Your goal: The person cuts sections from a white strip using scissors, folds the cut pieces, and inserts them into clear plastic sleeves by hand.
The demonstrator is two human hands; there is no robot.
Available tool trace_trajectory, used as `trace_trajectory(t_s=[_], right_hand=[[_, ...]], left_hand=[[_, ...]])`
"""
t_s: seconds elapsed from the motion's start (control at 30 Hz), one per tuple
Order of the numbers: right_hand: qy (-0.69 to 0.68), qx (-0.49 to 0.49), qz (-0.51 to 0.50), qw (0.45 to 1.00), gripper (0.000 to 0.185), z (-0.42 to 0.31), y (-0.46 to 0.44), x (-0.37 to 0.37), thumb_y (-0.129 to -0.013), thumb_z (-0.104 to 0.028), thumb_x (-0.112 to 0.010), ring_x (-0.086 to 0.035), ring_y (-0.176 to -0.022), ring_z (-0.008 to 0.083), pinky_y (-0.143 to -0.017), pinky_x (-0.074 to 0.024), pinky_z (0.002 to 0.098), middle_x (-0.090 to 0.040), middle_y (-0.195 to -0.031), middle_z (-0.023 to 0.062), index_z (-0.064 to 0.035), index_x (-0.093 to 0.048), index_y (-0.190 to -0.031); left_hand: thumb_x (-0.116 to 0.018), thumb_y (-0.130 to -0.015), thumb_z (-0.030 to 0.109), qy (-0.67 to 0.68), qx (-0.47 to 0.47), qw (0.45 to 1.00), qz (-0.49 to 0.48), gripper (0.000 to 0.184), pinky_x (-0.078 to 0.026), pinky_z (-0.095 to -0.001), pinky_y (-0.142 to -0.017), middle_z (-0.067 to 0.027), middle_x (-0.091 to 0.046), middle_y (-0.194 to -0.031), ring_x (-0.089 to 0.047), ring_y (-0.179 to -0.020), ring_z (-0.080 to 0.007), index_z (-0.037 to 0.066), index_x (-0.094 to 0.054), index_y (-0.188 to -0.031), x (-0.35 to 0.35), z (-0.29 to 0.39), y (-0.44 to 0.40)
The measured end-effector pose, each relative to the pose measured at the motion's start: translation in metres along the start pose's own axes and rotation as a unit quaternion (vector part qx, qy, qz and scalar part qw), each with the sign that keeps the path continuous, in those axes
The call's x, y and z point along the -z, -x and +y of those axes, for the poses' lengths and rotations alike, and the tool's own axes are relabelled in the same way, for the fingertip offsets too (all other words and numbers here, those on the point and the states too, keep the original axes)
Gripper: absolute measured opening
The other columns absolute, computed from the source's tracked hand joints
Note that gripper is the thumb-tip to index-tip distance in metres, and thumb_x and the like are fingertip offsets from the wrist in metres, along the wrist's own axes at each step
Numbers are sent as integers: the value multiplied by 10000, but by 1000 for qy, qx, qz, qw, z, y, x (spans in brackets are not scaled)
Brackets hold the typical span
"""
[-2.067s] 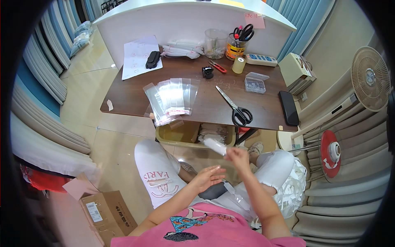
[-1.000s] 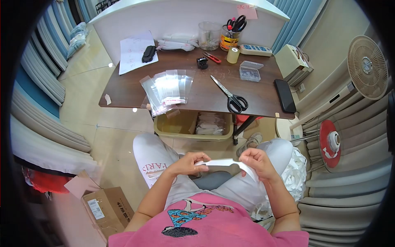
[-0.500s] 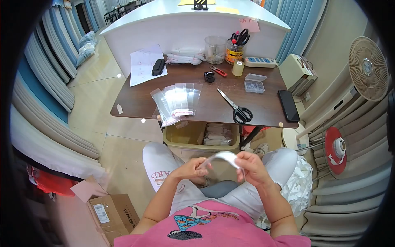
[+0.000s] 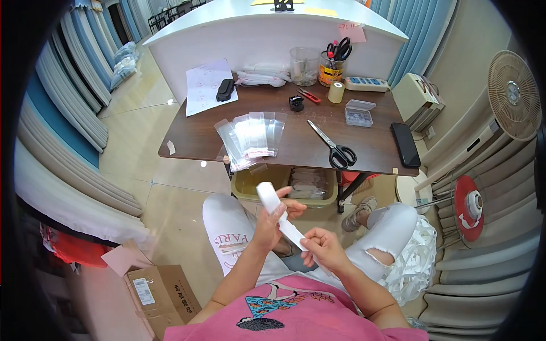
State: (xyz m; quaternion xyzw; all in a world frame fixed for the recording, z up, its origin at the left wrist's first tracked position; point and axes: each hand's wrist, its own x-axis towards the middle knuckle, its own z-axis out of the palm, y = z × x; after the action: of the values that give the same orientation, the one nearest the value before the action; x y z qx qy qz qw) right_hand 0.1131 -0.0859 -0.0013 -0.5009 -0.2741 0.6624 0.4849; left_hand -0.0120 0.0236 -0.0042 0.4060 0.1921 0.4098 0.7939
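A flat white strip (image 4: 291, 233), which looks like fabric tape or ribbon, runs slantwise above my lap. My left hand (image 4: 268, 228) grips it near the upper end, thumb across its face and other fingers stretching out behind. The free end stands up past that thumb. Lower down, my right hand (image 4: 325, 249) pinches the strip between thumb and fingers. Beyond both hands, on the brown table (image 4: 193, 136), lie a fan of clear plastic sleeves (image 4: 253, 136) and black-handled scissors (image 4: 335, 149).
Under the table sits a yellowish bin (image 4: 256, 184) with packed bundles. A phone (image 4: 405, 145), a clear small box (image 4: 359, 113), a tape roll (image 4: 335, 92) and red snips (image 4: 309, 95) rest on top. White strips (image 4: 412, 261) are heaped right of my leg; a cardboard box (image 4: 165, 295) stands left.
The strip has gone from an arched bend between my hands to a straighter slant. My left hand has risen and turned; my right hand has moved lower and slightly left.
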Motion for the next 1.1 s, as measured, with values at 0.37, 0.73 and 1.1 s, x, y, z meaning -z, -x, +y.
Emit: trace_trajectory(t_s=[0.37, 0.73, 1.1], right_hand=[[5, 5, -18, 1000, 189, -4, 1, -1, -843, -173, -535, -543, -485, 102, -426, -435, 202, -566, -631, 62, 1, -488, -901], [66, 32, -74, 995, 220, -13, -29, -9, -854, -196, -520, -519, -487, 72, -401, -419, 192, -555, -657, 31, -48, -447, -999], [59, -96, -189, 975, 190, -36, 11, 38, -866, -208, -507, -550, -597, 79, -517, -441, 216, -574, -715, 40, -36, -477, -943]], left_hand=[[-421, -896, 250, 112, -48, 992, 19, 399, -468, -327, -742, -119, -594, -786, -575, -868, -216, -1, -386, -1204, 14, 8, 1], [-419, -900, 233, 61, -31, 996, 57, 378, -333, -317, -949, -131, -538, -1063, -466, -1076, -189, -21, -423, -1180, -15, 0, 9], [-351, -918, 299, 167, -83, 977, 106, 294, -317, -240, -464, 31, -276, -548, -292, -480, -76, 64, -526, -951, 9, 36, -2]])
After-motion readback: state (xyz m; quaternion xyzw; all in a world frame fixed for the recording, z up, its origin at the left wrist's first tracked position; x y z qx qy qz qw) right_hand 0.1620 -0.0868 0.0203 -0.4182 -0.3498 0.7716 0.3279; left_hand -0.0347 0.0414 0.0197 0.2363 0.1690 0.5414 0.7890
